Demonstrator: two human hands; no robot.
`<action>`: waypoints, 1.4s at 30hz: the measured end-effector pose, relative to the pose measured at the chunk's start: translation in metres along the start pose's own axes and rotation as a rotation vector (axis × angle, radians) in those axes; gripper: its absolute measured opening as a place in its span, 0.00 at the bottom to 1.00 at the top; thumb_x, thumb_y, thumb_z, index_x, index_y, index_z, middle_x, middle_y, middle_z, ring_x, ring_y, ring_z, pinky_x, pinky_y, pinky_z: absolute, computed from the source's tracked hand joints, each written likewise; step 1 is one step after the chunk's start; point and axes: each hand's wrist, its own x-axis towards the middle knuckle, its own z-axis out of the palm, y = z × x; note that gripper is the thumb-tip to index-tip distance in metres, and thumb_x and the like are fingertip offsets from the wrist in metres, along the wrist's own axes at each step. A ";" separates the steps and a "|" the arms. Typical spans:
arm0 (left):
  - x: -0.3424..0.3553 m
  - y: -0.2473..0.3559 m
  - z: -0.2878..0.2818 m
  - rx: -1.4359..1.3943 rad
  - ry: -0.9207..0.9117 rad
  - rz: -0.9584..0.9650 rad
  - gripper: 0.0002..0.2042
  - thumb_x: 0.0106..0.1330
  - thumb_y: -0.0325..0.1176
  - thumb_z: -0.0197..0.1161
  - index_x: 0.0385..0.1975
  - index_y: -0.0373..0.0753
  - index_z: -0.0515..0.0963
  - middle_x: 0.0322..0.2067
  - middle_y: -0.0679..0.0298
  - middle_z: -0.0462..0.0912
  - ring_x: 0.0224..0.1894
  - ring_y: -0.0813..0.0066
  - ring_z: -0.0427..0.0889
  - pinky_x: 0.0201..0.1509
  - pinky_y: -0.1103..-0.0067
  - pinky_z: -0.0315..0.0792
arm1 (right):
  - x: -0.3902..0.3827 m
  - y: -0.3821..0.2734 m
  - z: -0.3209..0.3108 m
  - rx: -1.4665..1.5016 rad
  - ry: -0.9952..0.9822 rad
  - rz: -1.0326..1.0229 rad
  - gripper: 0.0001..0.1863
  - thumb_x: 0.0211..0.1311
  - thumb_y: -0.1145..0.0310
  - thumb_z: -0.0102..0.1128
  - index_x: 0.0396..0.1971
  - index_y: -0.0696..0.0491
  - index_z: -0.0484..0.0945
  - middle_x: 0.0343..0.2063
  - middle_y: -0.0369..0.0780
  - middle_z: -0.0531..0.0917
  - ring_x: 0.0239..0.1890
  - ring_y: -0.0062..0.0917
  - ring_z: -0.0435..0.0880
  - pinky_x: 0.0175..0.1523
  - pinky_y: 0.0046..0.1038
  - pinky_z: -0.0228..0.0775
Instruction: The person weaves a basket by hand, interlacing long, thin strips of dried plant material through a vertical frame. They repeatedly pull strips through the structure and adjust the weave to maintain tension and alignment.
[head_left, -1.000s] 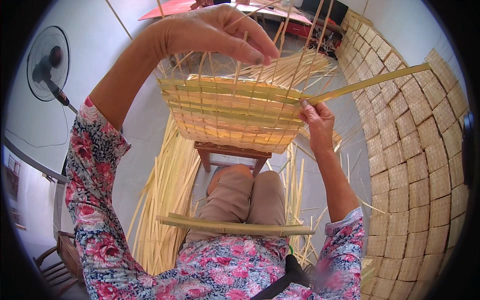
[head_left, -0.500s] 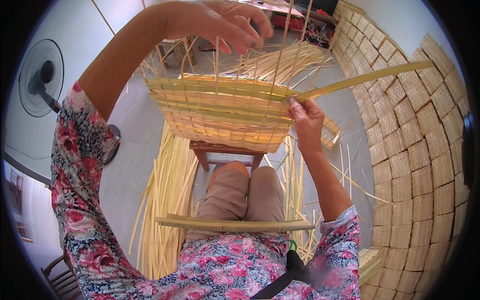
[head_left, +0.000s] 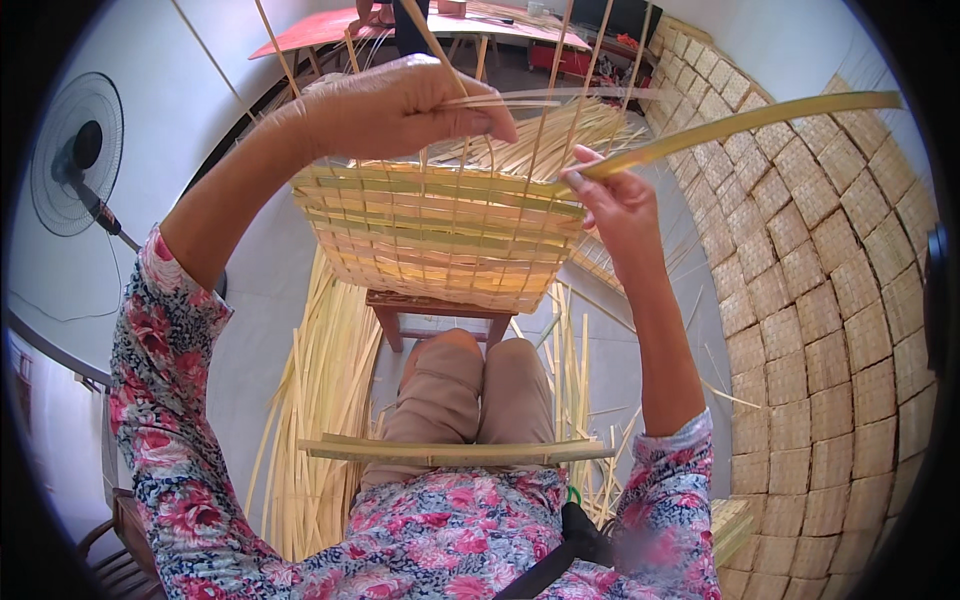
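Observation:
A woven basket (head_left: 440, 230) of flat bamboo strips stands on a small wooden stool (head_left: 440, 305), its upright stakes rising above the weave. Just over the far side of the rim, my left hand (head_left: 400, 105) is closed with fingers together on a thin upright bamboo stake (head_left: 432, 42), which bends into its grip. At the basket's right corner, my right hand (head_left: 620, 205) pinches a wide yellow-green bamboo strip (head_left: 740, 135) between thumb and fingers. The strip's long free end reaches out to the right. Part of my left fingertips' grip is hidden.
Across my lap lie short bamboo slats (head_left: 455, 450). Loose strips (head_left: 320, 420) cover the floor left of my legs, with another heap (head_left: 530, 135) beyond the basket. Stacked woven panels (head_left: 810, 330) line the right. A fan (head_left: 85, 150) stands left; a person's hand (head_left: 372, 18) rests near a red table (head_left: 320, 30).
My left hand has come down toward the rim, and its spread fingers have closed on a stake. My right hand stays at the corner with the wide strip. The view has tilted up.

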 end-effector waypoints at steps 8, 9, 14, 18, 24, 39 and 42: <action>-0.008 -0.028 0.034 0.245 0.332 0.323 0.14 0.76 0.36 0.54 0.57 0.47 0.79 0.39 0.59 0.86 0.37 0.68 0.83 0.43 0.74 0.75 | 0.002 -0.011 0.023 0.519 -0.011 -0.275 0.12 0.71 0.75 0.53 0.49 0.56 0.81 0.43 0.40 0.84 0.36 0.18 0.81 0.36 0.19 0.76; -0.012 -0.035 0.041 0.256 0.314 0.236 0.17 0.75 0.34 0.54 0.61 0.54 0.76 0.45 0.58 0.86 0.45 0.61 0.84 0.50 0.68 0.77 | -0.002 -0.009 0.030 0.512 -0.038 -0.269 0.11 0.70 0.77 0.53 0.47 0.57 0.81 0.43 0.38 0.84 0.41 0.16 0.81 0.42 0.19 0.75; -0.017 0.016 0.035 0.141 0.162 0.059 0.24 0.73 0.32 0.53 0.68 0.60 0.68 0.42 0.58 0.86 0.40 0.61 0.87 0.44 0.67 0.84 | -0.008 0.000 0.037 0.132 -0.137 -0.438 0.08 0.69 0.79 0.53 0.43 0.60 0.80 0.41 0.36 0.85 0.41 0.12 0.77 0.44 0.17 0.70; -0.030 0.000 0.042 0.367 0.141 0.227 0.24 0.69 0.31 0.56 0.65 0.56 0.70 0.45 0.62 0.84 0.43 0.63 0.86 0.45 0.72 0.84 | -0.007 -0.011 0.040 0.076 -0.146 -0.373 0.06 0.71 0.75 0.54 0.42 0.59 0.78 0.38 0.37 0.86 0.35 0.15 0.80 0.39 0.19 0.73; -0.041 -0.010 0.083 0.638 0.282 0.234 0.19 0.66 0.31 0.58 0.57 0.49 0.72 0.51 0.66 0.80 0.54 0.68 0.82 0.49 0.73 0.83 | -0.009 -0.043 -0.002 -0.498 -0.289 -0.540 0.07 0.74 0.70 0.52 0.39 0.57 0.75 0.31 0.40 0.85 0.29 0.25 0.84 0.35 0.25 0.75; -0.057 -0.019 0.097 0.618 0.342 0.226 0.18 0.66 0.32 0.58 0.56 0.47 0.72 0.50 0.64 0.80 0.56 0.66 0.81 0.56 0.70 0.80 | 0.036 -0.027 0.006 -1.373 -0.208 -0.741 0.01 0.65 0.73 0.54 0.33 0.53 0.74 0.24 0.45 0.82 0.28 0.44 0.84 0.30 0.44 0.73; -0.056 -0.018 0.095 0.581 0.336 0.220 0.18 0.67 0.32 0.58 0.57 0.47 0.72 0.48 0.63 0.81 0.54 0.66 0.82 0.56 0.70 0.80 | 0.038 -0.018 0.007 -1.434 -0.209 -0.760 0.02 0.65 0.73 0.53 0.33 0.53 0.74 0.24 0.44 0.83 0.28 0.43 0.85 0.30 0.44 0.73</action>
